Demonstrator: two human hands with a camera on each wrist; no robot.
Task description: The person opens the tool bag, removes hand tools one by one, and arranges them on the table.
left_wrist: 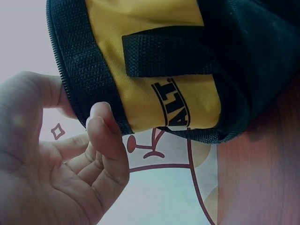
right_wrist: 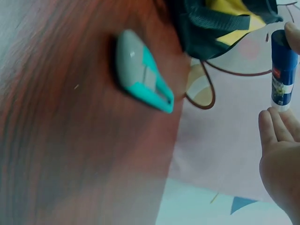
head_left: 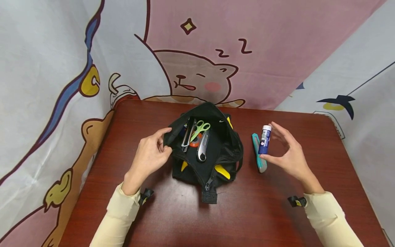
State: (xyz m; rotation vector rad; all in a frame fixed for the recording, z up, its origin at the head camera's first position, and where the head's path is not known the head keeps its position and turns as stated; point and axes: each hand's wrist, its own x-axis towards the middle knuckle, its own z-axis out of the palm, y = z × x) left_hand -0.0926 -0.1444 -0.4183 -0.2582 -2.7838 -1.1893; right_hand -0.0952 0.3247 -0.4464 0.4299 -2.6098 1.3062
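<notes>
A black and yellow zippered bag stands with its mouth spread wide. My left hand pinches the zippered rim between thumb and fingers on the bag's left side; the left wrist view shows that edge closely. Inside lie green-handled scissors, a silver utility knife, a darker knife and an orange round item, partly covered. To the right of the bag, my right hand holds a blue glue stick by its two ends, white end away from me.
A teal and grey utility knife lies on the brown table, just left of the glue stick in the head view. The bag's zipper tab points toward me. A printed cloth hangs behind the table and along its sides.
</notes>
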